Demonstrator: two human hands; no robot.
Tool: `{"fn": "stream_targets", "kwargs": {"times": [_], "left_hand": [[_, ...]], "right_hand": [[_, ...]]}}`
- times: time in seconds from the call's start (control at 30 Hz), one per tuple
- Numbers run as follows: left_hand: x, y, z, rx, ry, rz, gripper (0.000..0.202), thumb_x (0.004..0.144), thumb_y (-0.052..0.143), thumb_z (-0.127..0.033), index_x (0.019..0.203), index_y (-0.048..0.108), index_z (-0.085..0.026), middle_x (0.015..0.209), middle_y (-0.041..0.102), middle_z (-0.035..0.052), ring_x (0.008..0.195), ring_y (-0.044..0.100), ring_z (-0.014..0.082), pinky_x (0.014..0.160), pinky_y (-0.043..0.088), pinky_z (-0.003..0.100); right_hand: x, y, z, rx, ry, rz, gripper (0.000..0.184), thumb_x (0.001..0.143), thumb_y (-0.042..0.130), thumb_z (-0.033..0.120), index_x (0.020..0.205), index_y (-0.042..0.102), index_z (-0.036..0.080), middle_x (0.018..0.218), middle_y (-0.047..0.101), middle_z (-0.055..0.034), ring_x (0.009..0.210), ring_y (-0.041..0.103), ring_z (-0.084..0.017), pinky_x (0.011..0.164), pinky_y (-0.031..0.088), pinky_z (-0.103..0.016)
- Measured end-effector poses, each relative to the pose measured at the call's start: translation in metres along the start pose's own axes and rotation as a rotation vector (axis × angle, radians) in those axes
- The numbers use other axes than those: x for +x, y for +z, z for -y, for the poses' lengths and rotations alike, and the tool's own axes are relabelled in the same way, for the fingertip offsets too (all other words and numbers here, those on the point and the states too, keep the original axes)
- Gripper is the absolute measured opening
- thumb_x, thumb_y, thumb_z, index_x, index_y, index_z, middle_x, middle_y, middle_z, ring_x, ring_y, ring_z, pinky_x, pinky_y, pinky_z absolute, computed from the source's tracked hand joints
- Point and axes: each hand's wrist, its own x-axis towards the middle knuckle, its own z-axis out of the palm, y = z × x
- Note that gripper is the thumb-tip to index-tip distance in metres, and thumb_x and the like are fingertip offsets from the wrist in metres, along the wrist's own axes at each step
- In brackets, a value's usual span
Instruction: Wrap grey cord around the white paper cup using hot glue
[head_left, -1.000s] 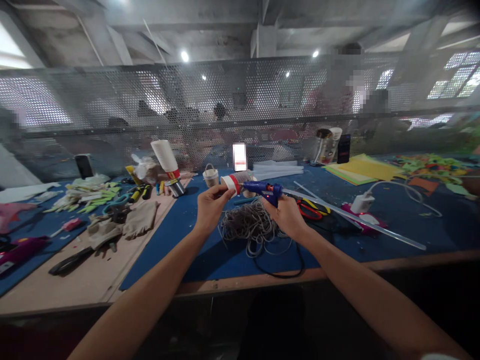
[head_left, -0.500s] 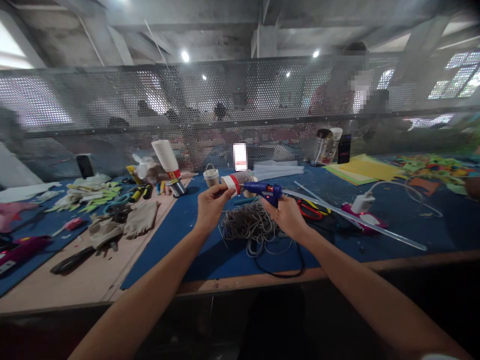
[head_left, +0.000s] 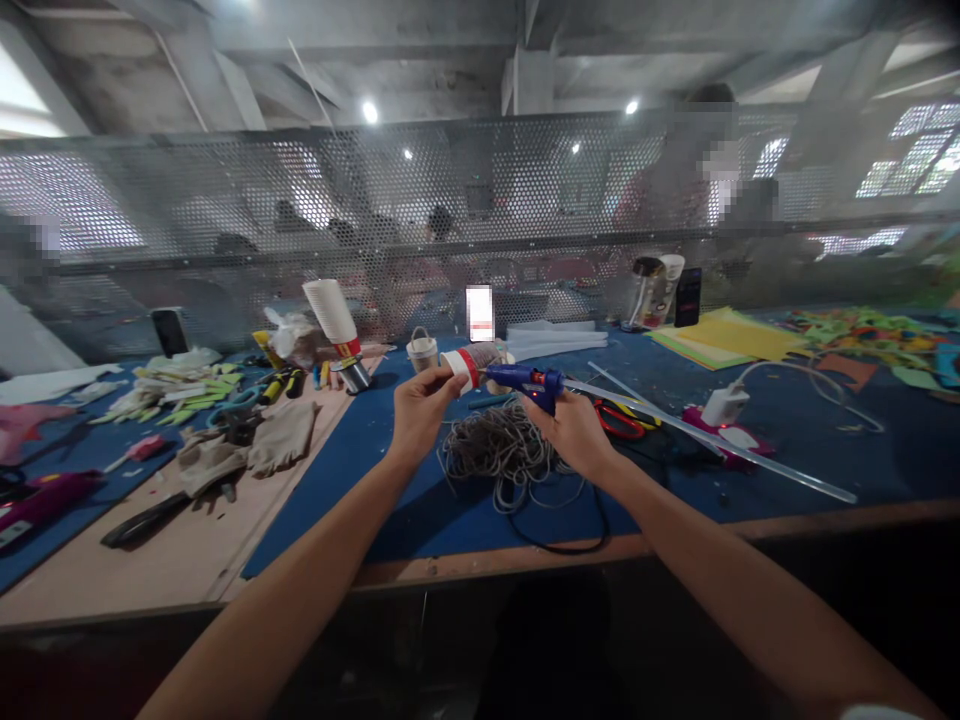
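Observation:
My left hand [head_left: 418, 410] is closed on a paper cup [head_left: 459, 370], white and red, tipped on its side with grey cord around part of it. In my right hand [head_left: 574, 425] is a blue hot glue gun [head_left: 525, 380], its small red light lit. The gun's nozzle points left and meets or nearly meets the cup's side; I cannot tell which. A long clear glue stick [head_left: 712, 440] sticks out of the gun's back toward the lower right. Below both hands lies a tangled heap of grey cord [head_left: 495, 445] on the blue table mat [head_left: 330, 510].
Scissors with red handles [head_left: 621, 420] lie right of the cord. Farther right is a white plug adapter [head_left: 724, 405] on a pink socket. A stack of paper cups [head_left: 330, 310], work gloves [head_left: 281, 440] and a small handled cup [head_left: 422, 350] stand or lie leftward. A perforated metal screen [head_left: 480, 200] runs behind.
Hardly anything differs. The cup in my left hand has shifted very slightly, and the glue gun stays at its side.

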Motion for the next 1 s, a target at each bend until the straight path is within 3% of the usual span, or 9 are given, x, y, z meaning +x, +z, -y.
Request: {"fn": "stream_targets", "kwargs": {"times": [1.0], "left_hand": [[0.0015,-0.0014,-0.0019,-0.076,-0.036,-0.014,0.027,0.073,0.081,-0.038,0.088,0.078,-0.016,0.077,0.070,0.0019,0.068,0.056,0.0114,0.069,0.048,0.025]], "right_hand": [[0.0001,-0.0008,0.0006,-0.067,-0.033,0.019,0.038,0.097,0.048,0.046,0.074,0.062,0.019,0.062,0.062,-0.0053,0.058,0.060,-0.021,0.057,0.038,-0.028]]}}
